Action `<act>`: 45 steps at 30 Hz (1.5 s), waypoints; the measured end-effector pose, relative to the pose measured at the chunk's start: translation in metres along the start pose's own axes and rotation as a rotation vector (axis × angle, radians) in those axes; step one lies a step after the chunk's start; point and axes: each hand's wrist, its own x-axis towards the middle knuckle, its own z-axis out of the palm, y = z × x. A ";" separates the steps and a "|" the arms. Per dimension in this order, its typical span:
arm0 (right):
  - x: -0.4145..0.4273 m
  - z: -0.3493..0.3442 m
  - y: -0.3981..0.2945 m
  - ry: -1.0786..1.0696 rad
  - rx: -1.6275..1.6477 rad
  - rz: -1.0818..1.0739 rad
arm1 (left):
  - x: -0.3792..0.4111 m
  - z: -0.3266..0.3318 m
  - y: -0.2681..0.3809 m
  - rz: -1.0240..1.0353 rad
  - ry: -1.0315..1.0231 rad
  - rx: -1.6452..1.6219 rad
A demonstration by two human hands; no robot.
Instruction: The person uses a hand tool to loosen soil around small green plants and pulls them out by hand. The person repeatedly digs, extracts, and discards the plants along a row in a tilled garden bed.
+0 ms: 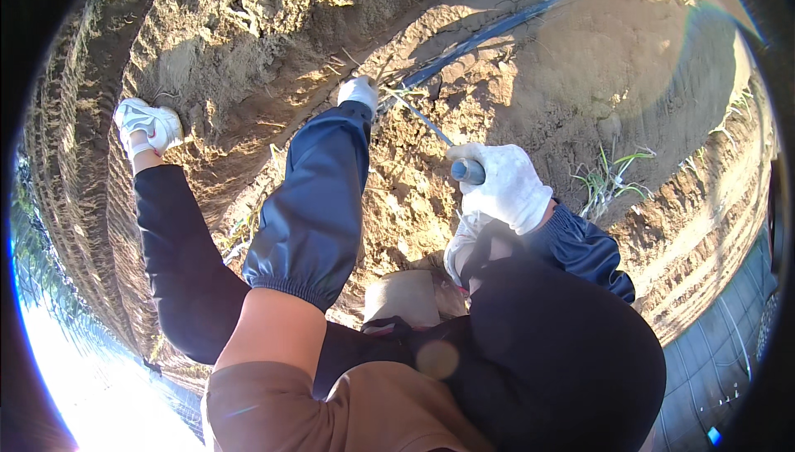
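Observation:
My right hand (503, 185), in a white work glove, grips the blue-grey handle (467, 171) of a hand tool. The tool's thin shaft (425, 119) slants up and left to the soil beside my other hand; its working end cannot be made out. At the left, my left hand (358, 91), also in a white glove, reaches down to the ground with its fingers mostly hidden. Pale plant stems (407, 91) lie just right of it. A flat dark-blue irrigation hose (490, 34) runs from near this hand toward the upper right.
Loose, clumpy soil (404, 197) lies between my legs. A tuft of green weeds (612, 181) grows to the right. My left sneaker (152, 126) rests on the furrow side. A beige pad (402, 298) is beneath me. Dark ground cloth (705, 352) covers the lower right.

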 end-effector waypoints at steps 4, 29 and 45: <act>-0.018 -0.016 0.014 0.166 0.120 0.026 | -0.023 -0.042 0.019 0.075 -0.060 -0.003; -0.034 -0.004 0.022 0.473 0.280 0.175 | 0.077 -0.239 0.099 0.072 0.737 -1.024; -0.022 0.002 0.027 0.521 0.253 0.254 | -0.182 -0.095 0.164 0.009 -0.641 -1.475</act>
